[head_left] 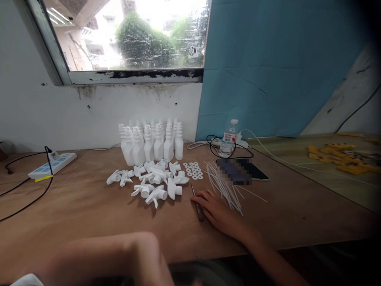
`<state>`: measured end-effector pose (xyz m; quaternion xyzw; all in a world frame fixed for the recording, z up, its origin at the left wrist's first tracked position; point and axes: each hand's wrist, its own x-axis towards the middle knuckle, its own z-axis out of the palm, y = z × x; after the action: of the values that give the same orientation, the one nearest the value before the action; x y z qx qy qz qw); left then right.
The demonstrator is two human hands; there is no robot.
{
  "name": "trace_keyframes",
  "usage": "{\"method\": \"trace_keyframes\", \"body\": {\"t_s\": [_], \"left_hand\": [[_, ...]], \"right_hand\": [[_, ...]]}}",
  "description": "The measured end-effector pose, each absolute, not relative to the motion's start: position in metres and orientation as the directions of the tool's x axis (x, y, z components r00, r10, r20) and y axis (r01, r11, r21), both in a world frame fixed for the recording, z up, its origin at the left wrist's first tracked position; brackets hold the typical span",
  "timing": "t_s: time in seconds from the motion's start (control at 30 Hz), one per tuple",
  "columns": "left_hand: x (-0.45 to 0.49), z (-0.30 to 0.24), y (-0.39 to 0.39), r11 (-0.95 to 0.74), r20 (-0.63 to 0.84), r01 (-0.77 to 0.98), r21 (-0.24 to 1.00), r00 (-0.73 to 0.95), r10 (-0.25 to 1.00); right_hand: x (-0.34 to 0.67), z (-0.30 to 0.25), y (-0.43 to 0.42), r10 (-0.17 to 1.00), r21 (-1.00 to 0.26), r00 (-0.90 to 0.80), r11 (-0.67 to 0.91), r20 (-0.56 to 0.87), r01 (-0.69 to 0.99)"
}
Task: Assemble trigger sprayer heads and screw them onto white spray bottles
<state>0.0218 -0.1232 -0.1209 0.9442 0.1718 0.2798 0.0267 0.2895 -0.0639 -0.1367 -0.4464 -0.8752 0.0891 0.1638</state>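
My right hand (216, 208) lies low over the table, its fingers curled over a screwdriver-like tool (199, 212) with a dark handle and a thin metal shaft. My left hand (153, 270) bends down at the bottom edge of the view, and its fingers are hidden. White spray trigger heads (157, 174) lie in a loose heap left of the tool. Behind them stand white, open-necked plastic bottles (149, 145) in rows. Small white ring washers (195, 171) are laid out beyond the tool tip. Thin white tubes (224, 186) are strewn beside my right hand.
A phone (256, 171) lies behind the tubes, partly blurred out. Near the wall stands a water bottle (228, 139) among cables. At the left is a power strip (53, 166) with black cords. Yellow pieces (336, 157) lie on the surface at the far right.
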Motion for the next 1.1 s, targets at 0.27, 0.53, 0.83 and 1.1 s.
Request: {"method": "trace_keyframes", "body": {"t_s": [0.27, 0.53, 0.83, 1.1], "left_hand": [[0.001, -0.111, -0.01, -0.816, 0.618, 0.447, -0.366, 0.772, 0.146], [-0.026, -0.132, 0.006, -0.804, 0.62, 0.59, -0.081, 0.661, 0.423], [-0.024, -0.134, 0.008, -0.826, 0.634, 0.562, 0.025, 0.631, 0.448], [-0.02, -0.14, 0.006, -0.873, 0.591, 0.487, 0.026, 0.697, 0.406]], "right_hand": [[0.29, -0.125, -0.048, 0.766, -0.25, -0.62, 0.642, 0.17, 0.725], [0.3, -0.072, 0.035, 0.808, -0.222, -0.539, 0.586, 0.239, 0.78], [0.36, -0.12, 0.08, 0.78, -0.131, -0.37, 0.493, 0.506, 0.86], [0.372, -0.127, 0.093, 0.779, -0.196, -0.288, 0.46, 0.557, 0.866]]}}
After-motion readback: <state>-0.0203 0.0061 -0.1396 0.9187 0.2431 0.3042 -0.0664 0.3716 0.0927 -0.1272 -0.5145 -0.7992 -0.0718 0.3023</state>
